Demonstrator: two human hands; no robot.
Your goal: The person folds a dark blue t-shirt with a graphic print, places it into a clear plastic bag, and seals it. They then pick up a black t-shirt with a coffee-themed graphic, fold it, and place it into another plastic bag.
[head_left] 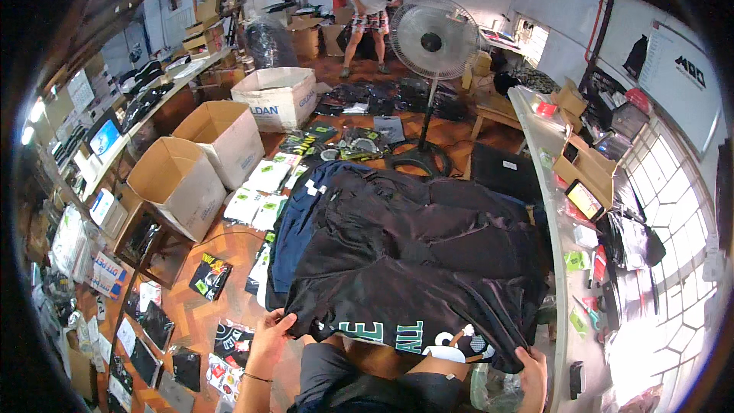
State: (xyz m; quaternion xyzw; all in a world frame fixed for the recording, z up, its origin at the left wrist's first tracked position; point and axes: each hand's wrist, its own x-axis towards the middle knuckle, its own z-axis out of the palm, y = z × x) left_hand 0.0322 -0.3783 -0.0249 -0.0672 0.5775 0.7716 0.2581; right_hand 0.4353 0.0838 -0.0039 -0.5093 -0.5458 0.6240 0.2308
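Spread before me over a pile of dark garments is a black shirt. Its near edge hangs down and shows a print of green-and-white lettering and a cartoon figure. My left hand pinches the shirt's near left corner between thumb and fingers. At the near right corner, my right hand grips the same fabric, with part of its fingers hidden. The cloth stretches between the two hands. Navy garments stick out from the pile's left side.
A pedestal fan stands beyond the pile. Open cartons line the left, near bagged shirts on the floor. To the right runs a long counter with scissors and a lit screen. Another person stands far back.
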